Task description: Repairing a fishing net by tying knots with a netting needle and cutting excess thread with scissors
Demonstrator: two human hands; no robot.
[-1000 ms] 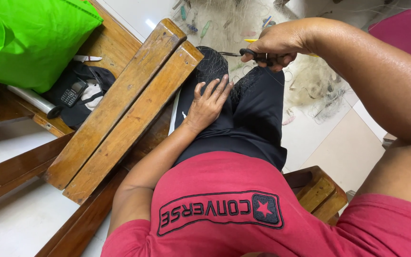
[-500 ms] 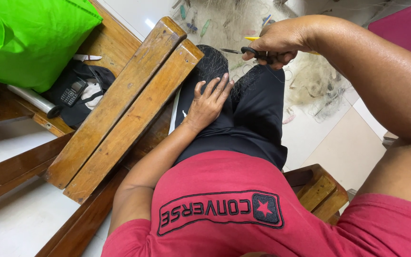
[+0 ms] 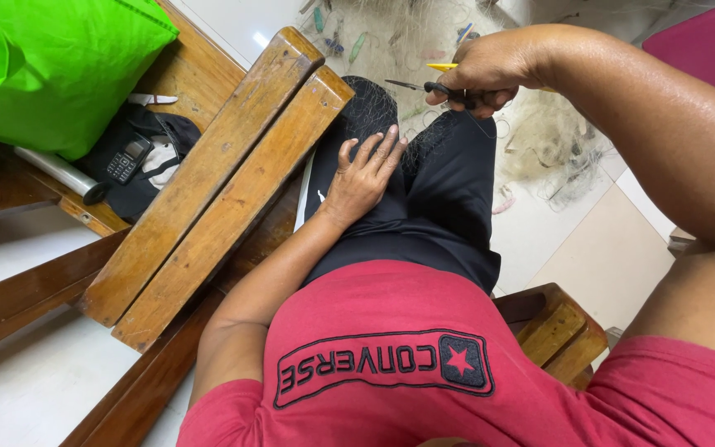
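Pale, tangled fishing net (image 3: 539, 141) lies in a big heap on the floor past the knees, and some thin mesh is draped over the black trousers (image 3: 448, 199). It looks like most of the net is not yet worked through, but how much is finished is hard to tell. Wooden bench (image 3: 208, 182) slats run along the left, with a green bag (image 3: 59, 66) on them. Left hand (image 3: 362, 178) rests flat and open on the thigh, fingers spread, pressing the mesh down. Right hand (image 3: 490, 70) is raised over the knee, closed around small scissors (image 3: 428, 85) that point left.
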